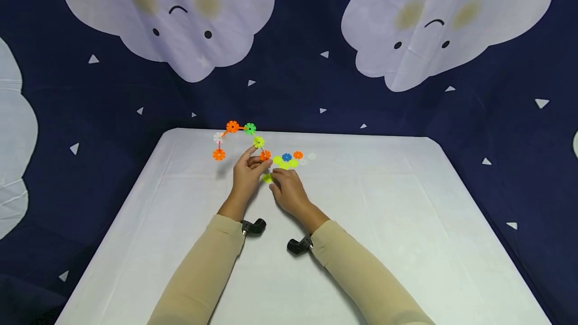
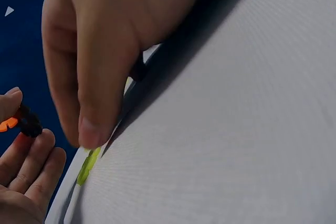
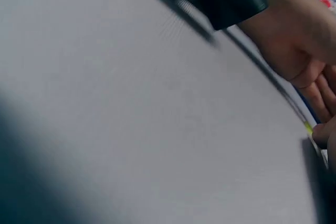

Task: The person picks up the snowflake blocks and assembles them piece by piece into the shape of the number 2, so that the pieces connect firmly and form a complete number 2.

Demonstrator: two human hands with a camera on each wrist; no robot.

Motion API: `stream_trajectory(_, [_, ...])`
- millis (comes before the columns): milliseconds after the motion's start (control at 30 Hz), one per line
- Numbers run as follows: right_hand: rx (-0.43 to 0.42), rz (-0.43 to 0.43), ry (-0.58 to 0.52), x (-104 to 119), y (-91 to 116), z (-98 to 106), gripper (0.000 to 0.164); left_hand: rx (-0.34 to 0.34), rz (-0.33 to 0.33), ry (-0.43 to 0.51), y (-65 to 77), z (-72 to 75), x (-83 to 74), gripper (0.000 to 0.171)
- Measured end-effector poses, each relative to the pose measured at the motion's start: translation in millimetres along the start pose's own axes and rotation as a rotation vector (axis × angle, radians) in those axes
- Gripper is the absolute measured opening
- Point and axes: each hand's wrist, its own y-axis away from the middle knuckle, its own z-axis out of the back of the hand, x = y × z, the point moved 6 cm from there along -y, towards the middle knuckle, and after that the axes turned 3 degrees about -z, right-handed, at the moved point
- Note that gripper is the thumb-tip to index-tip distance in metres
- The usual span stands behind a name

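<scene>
A chain of snowflake discs stands at the table's far edge, with an orange disc, a green disc and a white disc among them. My left hand holds it near its right end, fingers at an orange disc just below a yellow-green disc. My right hand is close beside, low over the table. Its thumb and finger pinch a single yellow-green disc, seen edge-on in the left wrist view. The right wrist view shows only a sliver of that disc.
Right of the hands lies a loose group of discs: several yellow-green discs, a blue disc, an orange disc and pale discs. A white cloth covers the table. Behind it hangs a dark blue curtain with clouds.
</scene>
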Motion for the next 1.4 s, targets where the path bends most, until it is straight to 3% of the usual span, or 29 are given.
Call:
stream_trajectory(200, [-0.009, 0.09, 0.098, 5, -6, -3, 0.023, 0.012, 0.003, 0.011, 0.0, -1.7, 1.4, 0.069])
stream_trajectory(500, [-0.077, 0.173, 0.068, 6, -6, -1, 0.01, 0.025, 0.015, 0.031, 0.8, -3.1, 4.0, 0.069])
stream_trajectory(667, [-0.059, 0.185, 0.047, 6, -6, -3, 0.008, 0.032, 0.016, 0.04, 1.3, -3.8, 3.2, 0.068])
stream_trajectory(833, [-0.033, 0.058, -0.162, -2, -6, 0, 0.015, 0.049, 0.003, 0.131, 0.5, -5.6, 1.7, 0.069])
stream_trajectory(1033, [-0.064, -0.135, -0.415, -15, 2, 8, 0.014, 0.072, 0.025, 0.221, -0.7, -6.7, 3.4, 0.07])
stream_trajectory(1200, [-0.129, -0.276, -0.738, -26, 9, 14, 0.017, 0.098, 0.071, 0.278, -1.6, -8.3, 5.6, 0.071])
stream_trajectory(1300, [-0.165, -0.323, -0.912, -28, 11, 16, 0.02, 0.121, 0.096, 0.31, -1.2, -9.6, 5.9, 0.072])
stream_trajectory(1400, [-0.191, -0.344, -0.99, -28, 12, 18, 0.02, 0.154, 0.114, 0.334, -0.3, -11.9, 6.5, 0.072])
